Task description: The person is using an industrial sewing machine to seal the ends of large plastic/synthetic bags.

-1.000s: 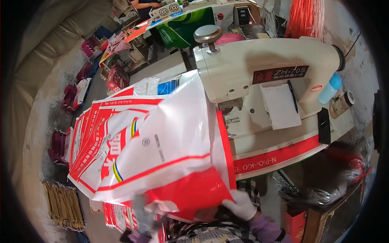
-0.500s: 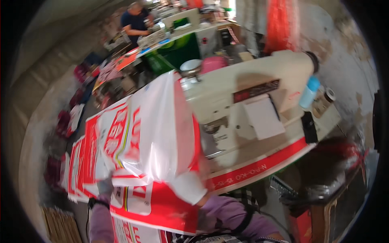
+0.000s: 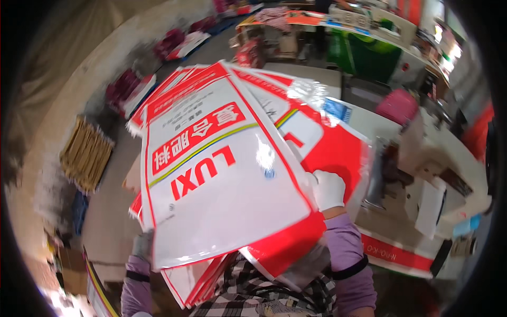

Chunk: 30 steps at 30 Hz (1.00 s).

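Lifting a white-and-red printed sack [image 3: 222, 179] off the stack

The right hand [image 3: 328, 189] (white-gloved) has its fingers closed on the sack's edge; the left hand [image 3: 141, 246] is mostly hidden, grip unclear. Both corners want level support.

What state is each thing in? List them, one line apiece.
Top bag: flat, unfilled, held up, printed side upward.
Bags beneath: fanned out, overlapping.
Right hand: white-gloved, gripping the bags' right edge.
Left hand: gloved, mostly hidden under the bags' lower left corner.
Sewing machine: upright on its table, nothing under its head.
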{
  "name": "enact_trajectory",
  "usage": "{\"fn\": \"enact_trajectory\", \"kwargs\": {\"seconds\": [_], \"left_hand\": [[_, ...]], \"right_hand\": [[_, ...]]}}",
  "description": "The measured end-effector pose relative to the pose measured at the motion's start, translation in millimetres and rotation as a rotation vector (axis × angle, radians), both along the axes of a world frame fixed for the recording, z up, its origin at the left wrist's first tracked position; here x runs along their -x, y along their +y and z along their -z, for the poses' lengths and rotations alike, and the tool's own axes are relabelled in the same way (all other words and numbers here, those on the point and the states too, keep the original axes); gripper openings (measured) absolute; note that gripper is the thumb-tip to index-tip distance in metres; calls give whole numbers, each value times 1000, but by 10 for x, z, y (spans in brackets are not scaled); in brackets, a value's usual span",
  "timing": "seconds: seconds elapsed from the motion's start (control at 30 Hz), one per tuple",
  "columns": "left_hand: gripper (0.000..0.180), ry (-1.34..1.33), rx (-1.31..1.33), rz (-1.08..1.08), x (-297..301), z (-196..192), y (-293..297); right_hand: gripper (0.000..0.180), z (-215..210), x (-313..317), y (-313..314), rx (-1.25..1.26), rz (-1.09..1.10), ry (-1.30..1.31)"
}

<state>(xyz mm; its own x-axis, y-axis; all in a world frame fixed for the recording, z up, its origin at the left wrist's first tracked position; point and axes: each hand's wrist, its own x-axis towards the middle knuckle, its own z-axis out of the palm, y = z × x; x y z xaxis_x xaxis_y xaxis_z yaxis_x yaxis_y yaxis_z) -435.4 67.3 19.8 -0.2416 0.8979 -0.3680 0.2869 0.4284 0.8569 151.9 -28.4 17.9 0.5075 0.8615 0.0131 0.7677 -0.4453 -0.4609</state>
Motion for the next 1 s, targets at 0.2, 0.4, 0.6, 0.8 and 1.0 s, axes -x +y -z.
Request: {"fn": "enact_trajectory", "kwargs": {"seconds": [0.2, 0.4, 0.6, 0.8, 1.0], "left_hand": [[29, 1325, -147, -177, 1899, -465, -1162], [25, 1011, -176, -640, 2319, -79, -2461], [27, 126, -132, -681, 2170, 494, -2281], [26, 2, 498, -399, 948, 1116, -2734], [25, -165, 81, -677, 521, 1630, -2638]], "right_hand": [[96, -125, 1763, -139, 289, -643, 494], [55, 862, 2518, -281, 346, -774, 715], [27, 1595, 2741, 761, -226, -402, 727], [45, 2471, 2098, 540, 49, -66, 291], [42, 2616, 1820, 485, -56, -2, 330]]}}
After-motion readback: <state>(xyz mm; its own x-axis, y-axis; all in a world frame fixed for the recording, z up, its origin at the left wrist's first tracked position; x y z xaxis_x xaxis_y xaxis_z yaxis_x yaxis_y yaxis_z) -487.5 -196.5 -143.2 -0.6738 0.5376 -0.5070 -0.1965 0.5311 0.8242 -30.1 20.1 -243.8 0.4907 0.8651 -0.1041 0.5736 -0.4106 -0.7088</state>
